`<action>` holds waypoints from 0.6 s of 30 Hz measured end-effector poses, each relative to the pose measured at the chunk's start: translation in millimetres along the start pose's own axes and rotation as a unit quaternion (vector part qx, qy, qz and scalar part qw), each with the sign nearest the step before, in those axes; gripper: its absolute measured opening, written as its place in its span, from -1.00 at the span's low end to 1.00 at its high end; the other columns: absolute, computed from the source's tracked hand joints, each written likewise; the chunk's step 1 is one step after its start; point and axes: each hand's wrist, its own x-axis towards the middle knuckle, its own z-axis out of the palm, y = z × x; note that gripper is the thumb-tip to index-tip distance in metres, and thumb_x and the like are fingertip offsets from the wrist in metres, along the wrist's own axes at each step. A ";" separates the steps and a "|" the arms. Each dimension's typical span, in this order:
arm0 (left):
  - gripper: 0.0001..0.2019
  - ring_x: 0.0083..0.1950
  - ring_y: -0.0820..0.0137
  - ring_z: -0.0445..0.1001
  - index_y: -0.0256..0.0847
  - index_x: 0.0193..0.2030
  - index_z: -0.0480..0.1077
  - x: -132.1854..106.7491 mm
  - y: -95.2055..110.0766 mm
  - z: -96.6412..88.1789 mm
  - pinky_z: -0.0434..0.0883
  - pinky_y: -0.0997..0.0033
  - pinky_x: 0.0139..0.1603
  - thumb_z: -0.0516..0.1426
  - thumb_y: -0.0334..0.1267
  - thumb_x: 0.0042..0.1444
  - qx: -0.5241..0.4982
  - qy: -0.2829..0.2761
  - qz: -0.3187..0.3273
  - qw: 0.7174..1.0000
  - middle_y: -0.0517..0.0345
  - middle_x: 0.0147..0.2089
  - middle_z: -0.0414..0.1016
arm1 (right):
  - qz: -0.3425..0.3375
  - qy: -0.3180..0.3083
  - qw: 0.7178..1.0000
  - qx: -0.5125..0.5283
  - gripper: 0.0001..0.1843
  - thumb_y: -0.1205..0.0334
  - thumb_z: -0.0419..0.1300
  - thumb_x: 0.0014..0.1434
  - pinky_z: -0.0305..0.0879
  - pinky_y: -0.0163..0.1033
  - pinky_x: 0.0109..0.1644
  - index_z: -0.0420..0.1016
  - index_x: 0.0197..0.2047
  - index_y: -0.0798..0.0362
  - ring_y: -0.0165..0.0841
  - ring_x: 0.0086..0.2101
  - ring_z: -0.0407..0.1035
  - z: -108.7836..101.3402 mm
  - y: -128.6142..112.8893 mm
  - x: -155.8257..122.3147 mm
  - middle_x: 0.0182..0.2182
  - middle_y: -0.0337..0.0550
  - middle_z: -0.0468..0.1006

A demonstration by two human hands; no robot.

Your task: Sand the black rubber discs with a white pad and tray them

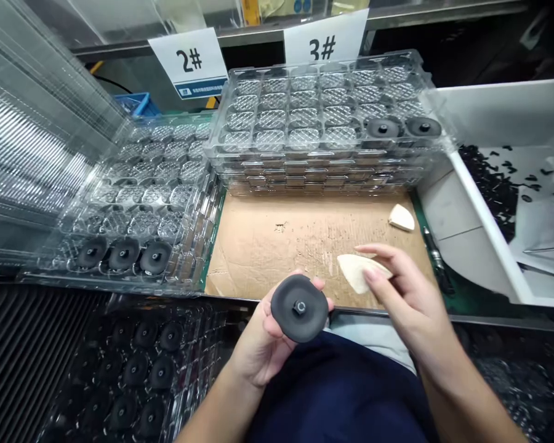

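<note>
- Cardboard (258,246) is being used as cover on the desk (471,300); a loose pale wedge (401,218) is lying toward its far right.
- Black disc (300,314) is being held stem-up over the near edge by the left hand (264,351), fingers clamped around its rim.
- Pale pad (356,272) is being pinched by the right hand (413,301), well apart from the disc.
- Progress, judged: held disc isn't being seated yet; two discs (383,128) are being carried in the right tray (303,136), three discs (124,253) in the left tray (132,195); most pockets are showing none.
- Lower tray (191,369): rows of discs (136,371) are being stored.
- White bin (530,101): small black parts (482,184) are being kept.
</note>
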 end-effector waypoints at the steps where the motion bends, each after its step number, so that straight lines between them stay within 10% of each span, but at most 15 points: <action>1: -0.48 -0.04 0.25 0.54 -0.07 -0.04 0.47 0.5 0.5 0.1 0.47 0.41 -0.06 0.39 -0.16 -0.23 -0.003 0.004 0.002 1.000 0.14 -0.01 0.54 | -0.015 0.024 0.999 -0.019 -0.77 0.23 0.06 0.31 0.32 -0.32 -0.22 0.36 0.02 -0.08 -0.37 -0.20 0.39 -2.5 -8.1 -1.1 -0.13 -0.21 0.48; 4: -0.51 -0.07 0.29 0.54 -0.08 -0.06 0.48 2.1 0.5 0.6 0.46 0.43 -0.06 0.40 -0.24 -0.22 0.002 0.021 0.011 1.000 0.15 -0.04 0.56 | -0.171 0.038 0.982 -0.072 -0.71 0.33 0.09 0.29 0.31 -0.27 -0.19 0.37 0.06 -0.12 -0.36 -0.20 0.38 -0.7 -36.0 -1.4 -0.14 -0.23 0.51; 7: -0.54 -0.04 0.32 0.51 -0.12 -0.06 0.49 1.4 -0.3 -2.2 0.42 0.45 -0.01 0.38 -0.23 -0.18 0.023 0.045 0.017 0.999 0.12 -0.05 0.55 | -0.313 -0.100 0.942 -0.075 -0.69 0.42 0.00 0.30 0.28 -0.22 -0.29 0.40 0.04 0.00 -0.34 -0.32 0.38 10.3 -46.9 4.3 -0.24 -0.18 0.55; 15: -0.42 -0.02 0.33 0.48 -0.08 -0.04 0.48 1.9 -4.1 -13.8 0.41 0.49 -0.03 0.41 -0.08 -0.31 0.041 0.075 0.027 0.996 0.13 -0.04 0.53 | -0.228 -0.127 0.963 -0.063 -0.65 0.47 0.01 0.25 0.28 -0.23 -0.22 0.42 0.04 0.00 -0.37 -0.28 0.41 18.8 -33.2 12.6 -0.21 -0.18 0.56; 18: -0.44 0.00 0.31 0.47 -0.11 -0.02 0.46 8.2 -7.2 -11.1 0.41 0.46 -0.02 0.39 -0.11 -0.24 0.040 0.091 0.036 0.994 0.11 -0.02 0.51 | -0.073 -0.141 0.987 0.035 -0.77 0.32 0.06 0.24 0.36 -0.26 -0.18 0.51 -0.11 0.00 -0.34 -0.21 0.46 20.3 -13.8 23.9 -0.20 -0.20 0.58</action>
